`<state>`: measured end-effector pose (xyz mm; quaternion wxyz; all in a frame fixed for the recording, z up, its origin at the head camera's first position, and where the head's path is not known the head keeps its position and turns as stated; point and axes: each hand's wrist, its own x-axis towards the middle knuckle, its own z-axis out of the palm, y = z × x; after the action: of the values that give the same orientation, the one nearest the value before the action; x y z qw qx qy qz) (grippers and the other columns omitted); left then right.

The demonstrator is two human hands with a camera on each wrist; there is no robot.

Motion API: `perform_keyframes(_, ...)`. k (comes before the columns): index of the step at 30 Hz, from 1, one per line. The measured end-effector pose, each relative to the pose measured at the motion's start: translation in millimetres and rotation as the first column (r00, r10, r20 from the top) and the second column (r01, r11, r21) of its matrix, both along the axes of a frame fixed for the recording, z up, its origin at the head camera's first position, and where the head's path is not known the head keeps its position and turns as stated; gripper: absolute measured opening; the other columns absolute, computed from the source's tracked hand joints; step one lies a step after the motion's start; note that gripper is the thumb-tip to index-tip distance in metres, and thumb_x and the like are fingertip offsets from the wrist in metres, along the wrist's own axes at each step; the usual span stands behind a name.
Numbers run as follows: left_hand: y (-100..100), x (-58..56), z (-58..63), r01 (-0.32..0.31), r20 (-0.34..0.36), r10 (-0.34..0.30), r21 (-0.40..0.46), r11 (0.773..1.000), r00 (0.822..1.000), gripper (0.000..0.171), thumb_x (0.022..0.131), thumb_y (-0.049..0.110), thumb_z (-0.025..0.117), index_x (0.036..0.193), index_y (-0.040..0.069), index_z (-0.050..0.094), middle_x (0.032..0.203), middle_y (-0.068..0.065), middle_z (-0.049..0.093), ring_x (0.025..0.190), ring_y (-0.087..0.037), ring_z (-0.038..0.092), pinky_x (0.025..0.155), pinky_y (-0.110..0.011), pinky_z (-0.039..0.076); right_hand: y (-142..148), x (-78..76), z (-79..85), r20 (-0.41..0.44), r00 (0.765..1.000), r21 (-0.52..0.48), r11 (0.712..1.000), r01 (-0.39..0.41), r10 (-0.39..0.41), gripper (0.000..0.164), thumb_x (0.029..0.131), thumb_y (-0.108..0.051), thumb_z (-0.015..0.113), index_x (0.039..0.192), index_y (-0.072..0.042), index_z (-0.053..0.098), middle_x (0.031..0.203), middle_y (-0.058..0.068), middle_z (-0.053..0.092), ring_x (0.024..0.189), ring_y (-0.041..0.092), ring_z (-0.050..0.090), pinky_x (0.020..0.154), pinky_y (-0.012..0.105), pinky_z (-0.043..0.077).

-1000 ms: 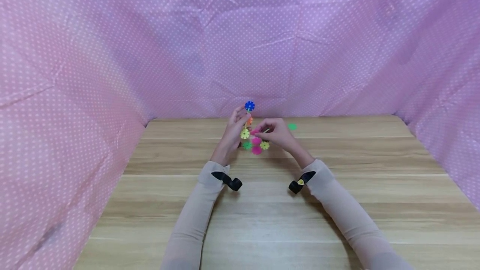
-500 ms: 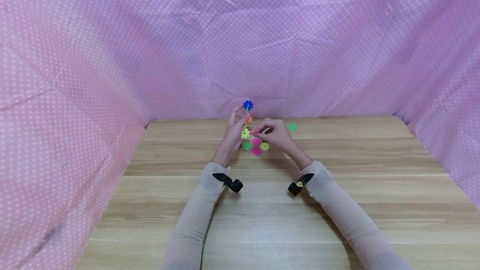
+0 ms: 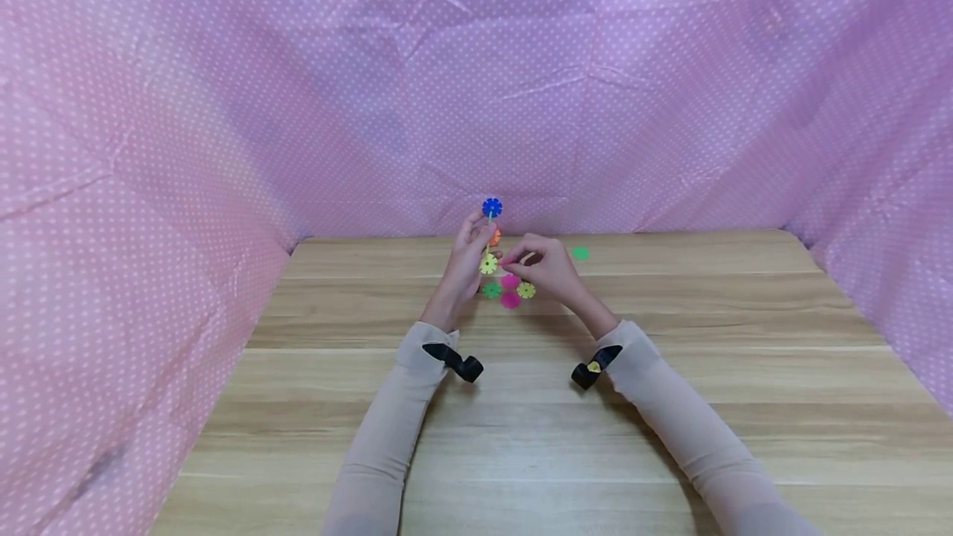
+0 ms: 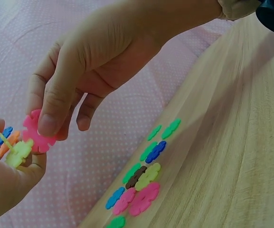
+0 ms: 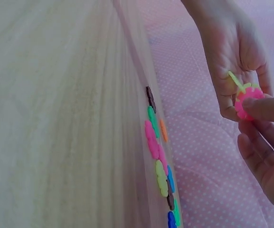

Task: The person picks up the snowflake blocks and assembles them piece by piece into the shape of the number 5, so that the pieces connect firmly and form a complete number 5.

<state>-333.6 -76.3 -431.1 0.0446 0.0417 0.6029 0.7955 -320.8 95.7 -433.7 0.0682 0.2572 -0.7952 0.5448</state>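
My left hand (image 3: 463, 263) holds up a chain of joined plastic snowflake discs above the back of the table. A blue disc (image 3: 491, 208) tops the chain, an orange disc (image 3: 496, 236) shows beside the thumb, and a yellow disc (image 3: 487, 264) is at the lower end. Between thumb and index finger, my right hand (image 3: 549, 265) pinches a pink snowflake disc (image 4: 36, 134). Its notched rim is right at the yellow disc, overlapping it in the right wrist view. Seen from the head, the pink disc is nearly edge-on.
Below the hands, loose snowflake discs lie on the wooden table (image 3: 491, 437), among them a green disc (image 3: 491, 290), a yellow one (image 3: 526, 290) and a pink one (image 3: 510, 300). Another green disc (image 3: 581, 253) lies farther right. Pink dotted cloth (image 3: 521, 106) surrounds the table.
The pink disc has turned from showing its face to nearly edge-on, at the yellow disc's side. The chain has shifted slightly left at its blue end. Both hands stay almost in place.
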Motion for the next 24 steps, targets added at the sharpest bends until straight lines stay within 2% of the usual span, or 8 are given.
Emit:
perform_keyframes(5, -4.1, -0.1, -0.3, 0.058, -0.030, -0.059, -0.035, 0.998, 0.998, 0.048, 0.110, 0.030, 0.045, 0.157, 0.022, 0.036, 0.157, -0.020, 0.036, 0.115, -0.019, 0.049, 0.092, -0.030, 0.051, 3.4, -3.4, -0.7, 0.036, 0.997, -0.032, 0.998, -0.062, 0.063, 0.007, 0.087, 0.001, 0.077, 0.093, 0.005, 0.076, 0.094, 0.024, 0.072, 0.081, 0.013, 0.065, 0.072, 0.026, 0.060)
perform_keyframes(9, -5.0, -0.4, 0.1, 0.048, -0.070, -0.054, -0.090, 0.995, 0.996, 0.050, 0.110, 0.029, 0.046, 0.158, 0.027, 0.034, 0.154, -0.017, 0.040, 0.120, -0.018, 0.050, 0.091, -0.028, 0.053, 4.5, -1.4, 4.7, 0.064, 0.992, -0.045, 0.993, -0.107, 0.110, 0.008, 0.088, 0.005, 0.075, 0.094, 0.009, 0.074, 0.097, 0.027, 0.071, 0.086, 0.023, 0.068, 0.072, 0.021, 0.059)
perform_keyframes(12, -1.5, -0.3, 0.2, 0.025, -0.106, -0.032, -0.068, 0.997, 0.994, 0.052, 0.109, 0.023, 0.047, 0.159, 0.023, 0.034, 0.149, -0.018, 0.044, 0.121, -0.021, 0.050, 0.090, -0.028, 0.052, 2.1, 6.7, 15.1, 0.067, 0.989, -0.044, 0.991, -0.126, 0.129, 0.008, 0.087, 0.006, 0.075, 0.095, 0.010, 0.074, 0.097, 0.028, 0.072, 0.088, 0.026, 0.070, 0.075, 0.027, 0.061)
perform_keyframes(16, 5.1, -0.1, -1.0, 0.006, -0.144, -0.007, -0.002, 1.000, 0.990, 0.052, 0.109, 0.016, 0.047, 0.159, 0.016, 0.033, 0.130, -0.010, 0.052, 0.105, -0.023, 0.054, 0.088, -0.029, 0.051, -1.8, 20.1, 29.0, 0.052, 0.991, -0.047, 0.991, -0.123, 0.125, 0.009, 0.087, 0.007, 0.074, 0.095, 0.012, 0.074, 0.096, 0.028, 0.073, 0.085, 0.019, 0.070, 0.076, 0.035, 0.061)
perform_keyframes(19, 7.8, 0.6, -2.5, -0.005, -0.145, 0.006, 0.013, 1.000, 0.989, 0.052, 0.109, 0.018, 0.046, 0.160, 0.016, 0.033, 0.117, 0.000, 0.053, 0.092, -0.016, 0.054, 0.086, -0.028, 0.051, -3.8, 25.0, 32.1, 0.033, 0.993, -0.061, 0.992, -0.108, 0.111, 0.010, 0.087, 0.008, 0.074, 0.095, 0.013, 0.074, 0.096, 0.030, 0.073, 0.082, 0.017, 0.070, 0.074, 0.032, 0.061)
perform_keyframes(22, 8.9, 1.4, -2.4, -0.010, -0.134, 0.014, 0.031, 0.999, 0.991, 0.051, 0.110, 0.019, 0.045, 0.159, 0.015, 0.034, 0.114, 0.002, 0.053, 0.085, -0.013, 0.053, 0.083, -0.023, 0.049, -5.8, 26.3, 31.3, -0.005, 0.995, -0.078, 0.992, -0.098, 0.098, 0.009, 0.085, 0.010, 0.075, 0.094, 0.013, 0.074, 0.096, 0.030, 0.073, 0.080, 0.021, 0.071, 0.073, 0.028, 0.061)
perform_keyframes(24, 9.6, 1.7, -1.0, -0.010, -0.134, 0.016, 0.041, 0.999, 0.991, 0.051, 0.110, 0.018, 0.044, 0.159, 0.014, 0.033, 0.115, 0.001, 0.051, 0.084, -0.011, 0.053, 0.080, -0.021, 0.048, -7.3, 26.9, 31.0, -0.039, 0.995, -0.092, 0.991, -0.094, 0.091, 0.009, 0.084, 0.011, 0.075, 0.092, 0.014, 0.075, 0.094, 0.030, 0.074, 0.079, 0.023, 0.071, 0.071, 0.030, 0.061)
